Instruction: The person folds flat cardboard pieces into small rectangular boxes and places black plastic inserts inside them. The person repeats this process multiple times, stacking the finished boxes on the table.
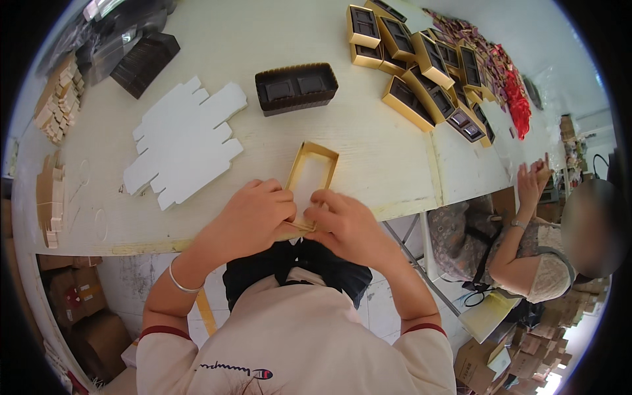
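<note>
Between my hands at the table's near edge is a small gold card box, open at the top, its far walls standing up and its inside white. My left hand has its fingers closed on the near left corner. At the near right corner, the bent fingers of my right hand pinch the near end of the same box. The near wall is partly hidden under my fingers. Just beyond stands a stack of dark brown plastic trays. Flat white card blanks lie stacked to the left.
Gold boxes with dark trays are piled at the far right, near small wrapped pieces and red ribbon. More dark trays and card bundles lie left. A co-worker sits at the right.
</note>
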`<move>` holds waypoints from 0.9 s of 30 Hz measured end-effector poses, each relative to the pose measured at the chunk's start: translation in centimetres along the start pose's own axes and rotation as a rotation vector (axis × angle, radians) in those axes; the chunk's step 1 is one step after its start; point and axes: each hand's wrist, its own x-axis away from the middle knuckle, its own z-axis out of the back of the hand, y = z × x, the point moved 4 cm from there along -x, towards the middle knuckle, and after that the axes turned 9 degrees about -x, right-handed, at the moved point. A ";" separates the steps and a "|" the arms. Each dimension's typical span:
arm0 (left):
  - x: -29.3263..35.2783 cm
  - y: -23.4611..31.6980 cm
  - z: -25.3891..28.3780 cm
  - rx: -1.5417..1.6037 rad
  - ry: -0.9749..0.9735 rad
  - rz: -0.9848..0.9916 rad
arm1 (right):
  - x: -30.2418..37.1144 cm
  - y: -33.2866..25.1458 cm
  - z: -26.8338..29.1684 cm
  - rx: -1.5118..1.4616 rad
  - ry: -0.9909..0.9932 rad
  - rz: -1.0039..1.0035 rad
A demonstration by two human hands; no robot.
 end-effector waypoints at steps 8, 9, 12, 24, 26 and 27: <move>0.9 0.3 -0.2 -0.178 0.142 -0.043 | -3.3 3.2 3.2 0.087 0.340 -0.191; 0.9 0.3 -0.3 -0.185 0.171 -0.050 | -3.7 3.7 3.0 0.079 0.296 -0.215; 1.6 0.2 -0.2 -0.192 0.277 0.121 | -4.1 4.5 2.4 0.022 0.211 -0.273; 2.9 -0.9 -1.8 -0.002 0.388 0.267 | -5.1 4.0 1.5 0.287 0.121 -0.441; 2.9 -1.1 -1.9 0.001 0.399 0.260 | -5.1 3.5 1.5 0.287 0.112 -0.474; 2.9 -1.1 -1.9 0.007 0.402 0.258 | -5.1 3.6 1.4 0.300 0.105 -0.424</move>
